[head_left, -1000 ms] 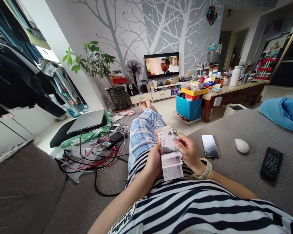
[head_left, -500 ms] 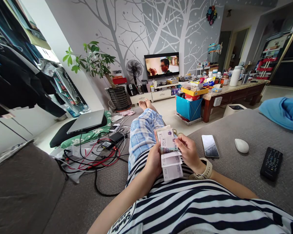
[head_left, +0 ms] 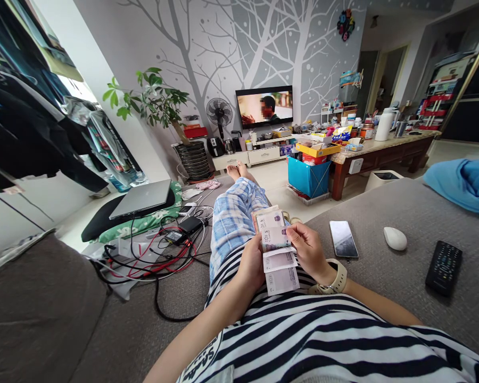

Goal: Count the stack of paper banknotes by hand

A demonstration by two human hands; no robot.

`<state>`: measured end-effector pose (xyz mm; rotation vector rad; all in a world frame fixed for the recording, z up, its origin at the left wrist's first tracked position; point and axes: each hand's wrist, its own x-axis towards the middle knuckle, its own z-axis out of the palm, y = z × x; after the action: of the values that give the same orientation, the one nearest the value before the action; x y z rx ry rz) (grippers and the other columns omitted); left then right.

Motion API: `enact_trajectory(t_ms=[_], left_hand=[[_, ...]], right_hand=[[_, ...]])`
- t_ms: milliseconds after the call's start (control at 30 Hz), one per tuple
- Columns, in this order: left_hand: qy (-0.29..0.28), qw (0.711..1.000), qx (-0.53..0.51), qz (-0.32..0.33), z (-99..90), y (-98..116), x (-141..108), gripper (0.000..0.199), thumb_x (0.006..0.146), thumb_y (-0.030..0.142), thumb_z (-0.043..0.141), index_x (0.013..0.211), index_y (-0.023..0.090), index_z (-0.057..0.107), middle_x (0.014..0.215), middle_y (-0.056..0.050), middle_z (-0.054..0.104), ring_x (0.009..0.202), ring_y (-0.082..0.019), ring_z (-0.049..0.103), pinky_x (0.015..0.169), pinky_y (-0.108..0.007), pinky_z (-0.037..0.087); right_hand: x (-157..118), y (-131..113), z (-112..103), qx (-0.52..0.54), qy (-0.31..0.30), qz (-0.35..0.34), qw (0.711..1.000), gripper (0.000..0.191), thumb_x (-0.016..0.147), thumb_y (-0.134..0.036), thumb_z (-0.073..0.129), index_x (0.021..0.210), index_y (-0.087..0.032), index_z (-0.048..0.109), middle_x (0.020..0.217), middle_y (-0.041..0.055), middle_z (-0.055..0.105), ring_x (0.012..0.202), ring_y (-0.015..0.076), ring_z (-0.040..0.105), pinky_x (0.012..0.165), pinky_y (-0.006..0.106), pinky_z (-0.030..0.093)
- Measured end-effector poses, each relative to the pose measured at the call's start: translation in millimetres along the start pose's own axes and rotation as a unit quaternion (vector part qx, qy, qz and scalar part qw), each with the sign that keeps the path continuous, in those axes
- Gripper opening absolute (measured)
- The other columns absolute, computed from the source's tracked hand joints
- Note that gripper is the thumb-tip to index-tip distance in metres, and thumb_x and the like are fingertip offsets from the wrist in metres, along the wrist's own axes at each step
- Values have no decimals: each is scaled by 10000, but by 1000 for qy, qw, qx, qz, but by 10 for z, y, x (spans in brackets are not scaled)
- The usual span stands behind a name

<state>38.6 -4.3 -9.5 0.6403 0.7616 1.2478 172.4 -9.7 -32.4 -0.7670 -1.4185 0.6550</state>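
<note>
Over my lap, my left hand (head_left: 252, 261) is closed around the left side of a stack of banknotes (head_left: 272, 218). My right hand (head_left: 306, 249), a watch (head_left: 334, 277) on its wrist, pinches the right edge of a pale purple note (head_left: 275, 237) between thumb and finger. This note is bent toward me, and more notes show behind it, some orange at the edge. Folded-down notes (head_left: 282, 280) overlap below my hands, hanging toward my striped shirt. The fingers of my left hand are partly hidden behind the stack.
On the grey sofa to my right lie a phone (head_left: 344, 239), a white mouse (head_left: 395, 239) and a black remote (head_left: 444, 267). Tangled cables (head_left: 159, 255) and a laptop (head_left: 141, 199) on a cushion are at my left. A cluttered table (head_left: 383, 146) stands beyond.
The top of the front note has been bent down toward me by my right hand, showing more of the note behind it. My left hand stays in place.
</note>
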Motion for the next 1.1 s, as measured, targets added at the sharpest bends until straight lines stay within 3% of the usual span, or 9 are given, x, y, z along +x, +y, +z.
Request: enact_trajectory(t_ms=[200,367,567,700,833,933,1100], left_hand=[[-9,1000,-1,12,-25,-6,-3,147,719,204,668,830,120,718,796,-83,776,873,-289,736,811,-362,578],[-10,1000,-9,-7,-27,-5,5,185,779,214,639,901,102,723,844,-105,781,871,-281,739,832,-375,582],[17,1000,-11,-17,-35,-18,13,215,805,190,608,960,84,715,865,-126,781,843,-271,747,842,-383,582],[11,1000,-3,-6,-60,-26,4,245,762,204,681,981,98,713,850,-100,779,747,-241,735,800,-359,571],[-5,1000,14,-8,-59,-12,-21,231,740,188,698,959,117,716,759,-64,759,622,-200,690,698,-316,546],[3,1000,19,6,-38,-2,-28,155,736,132,664,884,122,705,747,-63,756,603,-184,678,644,-290,529],[12,1000,-1,4,-24,-7,-18,191,708,72,668,886,133,696,752,-55,759,630,-189,698,684,-295,553]], right_hand=[[1,-15,1,7,-2,3,1000,356,974,-443,532,709,-206,545,614,-28,474,583,145,425,557,280,318],[-10,-17,10,18,3,10,1000,378,962,-488,540,706,-211,551,606,-28,473,569,145,425,552,279,329],[-21,37,16,71,-10,13,997,453,988,-544,456,713,-211,589,561,-11,547,485,139,429,526,290,354],[16,65,10,37,49,25,998,368,939,-476,589,688,-213,536,587,-27,501,547,140,464,572,286,382],[53,129,25,45,108,63,991,293,863,-451,684,801,-218,519,671,-40,480,583,135,455,553,266,380],[63,185,35,54,91,81,991,291,863,-473,667,838,-217,530,669,-38,483,583,140,448,542,266,379],[63,226,24,27,45,74,996,368,898,-510,603,693,-218,514,610,-29,465,570,148,407,529,275,341]])
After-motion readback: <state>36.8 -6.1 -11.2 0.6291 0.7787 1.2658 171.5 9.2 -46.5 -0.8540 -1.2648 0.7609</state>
